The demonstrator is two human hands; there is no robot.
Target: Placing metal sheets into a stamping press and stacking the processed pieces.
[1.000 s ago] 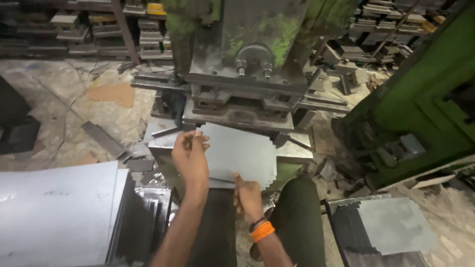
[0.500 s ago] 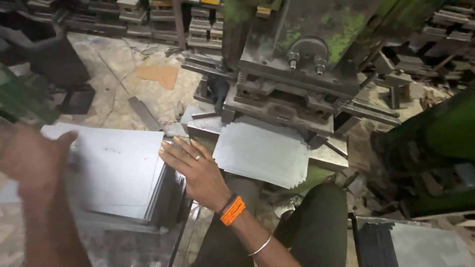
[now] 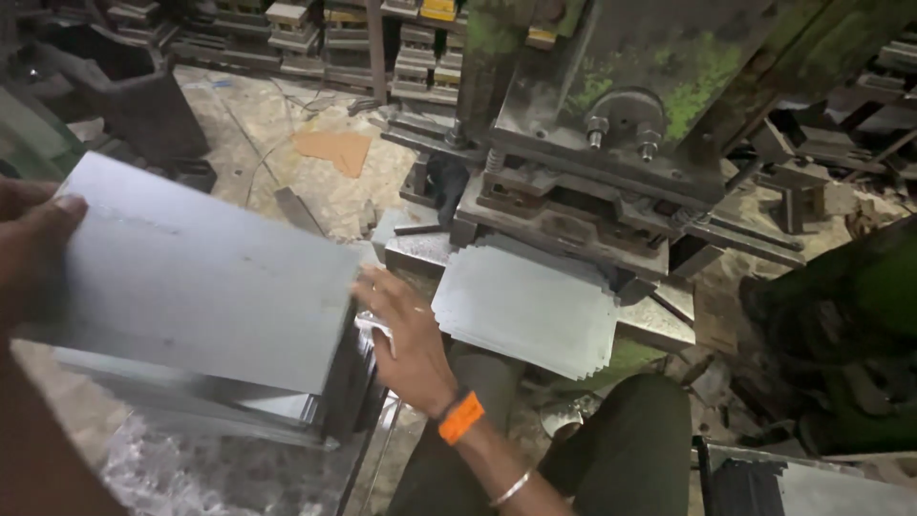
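Grey sheet metal, dull and lightly scuffed: the top blank (image 3: pixel 201 277) of a thick stack (image 3: pixel 287 406) is tilted up at its far-left edge, its near-right corner down on the pile. The left hand (image 3: pixel 33 239) has closed on that raised edge, thumb on top, fingers hidden beneath. The right hand (image 3: pixel 406 330) rests spread at the stack's right edge, fingers loosely curled against the sheet edges, not clearly pinching anything. Judging by how things lie, one sheet is being peeled off but is not yet clear of the pile. Just right of the hand, a fanned pile of notched-corner plates (image 3: pixel 525 306) lies on the bed of the green, worn power press (image 3: pixel 611 143), under its die. An orange wristband (image 3: pixel 460 418) circles the right wrist.
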